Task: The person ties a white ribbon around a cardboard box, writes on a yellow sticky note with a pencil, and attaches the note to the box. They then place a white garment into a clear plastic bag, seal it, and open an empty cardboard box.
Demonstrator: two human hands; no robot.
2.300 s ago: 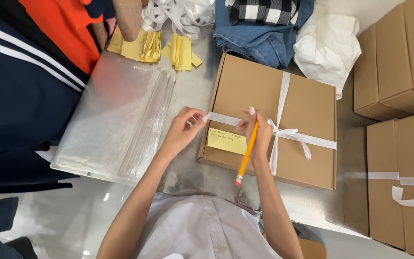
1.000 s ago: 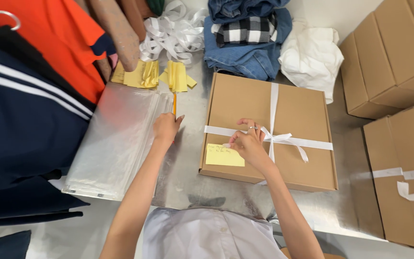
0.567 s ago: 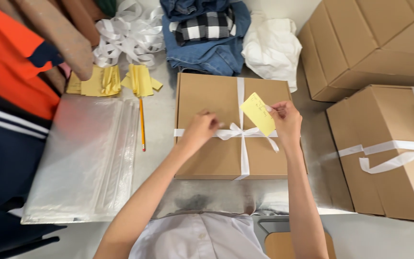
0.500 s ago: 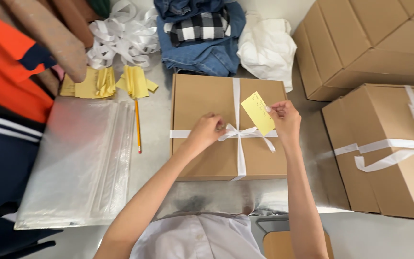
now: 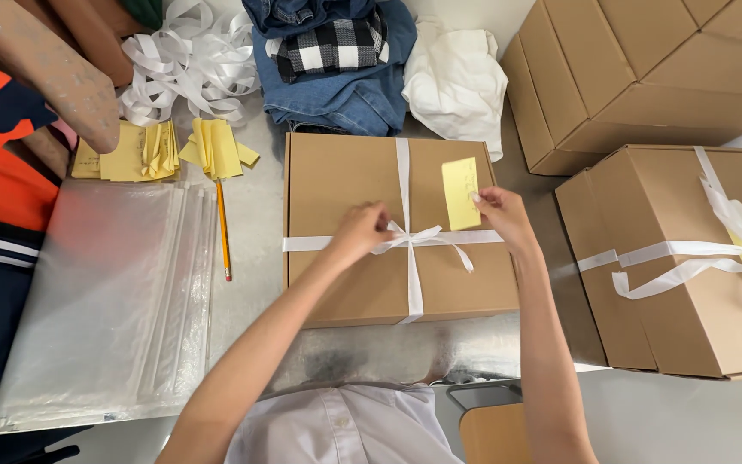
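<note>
- far left, a stack of clear plastic bags (image 5: 105,301) lies flat on the metal table (image 5: 251,258), with folded orange and navy clothing (image 5: 2,172) overlapping its left edge.
- above the bags sit yellow paper slips (image 5: 165,150) and a loose heap of white ribbon (image 5: 186,64); a pencil (image 5: 223,228) lies just right of the bags, long axis running away from the person, tip toward them.
- the left hand (image 5: 358,232) rests on the middle cardboard box (image 5: 345,283), fingers curled narrow and pinching at the bow (image 5: 414,236) where the white ribbons cross.
- the right hand (image 5: 501,215) pinches a yellow note (image 5: 460,192) by its lower right corner; the note stands long axis up and down, just right of the lengthwise ribbon and just above the crosswise band, apart from the knot. this hand is nearer the note, the left nearer the knot.
- the box is shut; its contents are hidden.
- behind it lie folded jeans with a checked shirt (image 5: 332,51) and a white cloth (image 5: 457,82).
- right, another ribboned box (image 5: 680,318) with a yellow slip under its bow, and plain boxes (image 5: 646,69) beyond, all shut.
</note>
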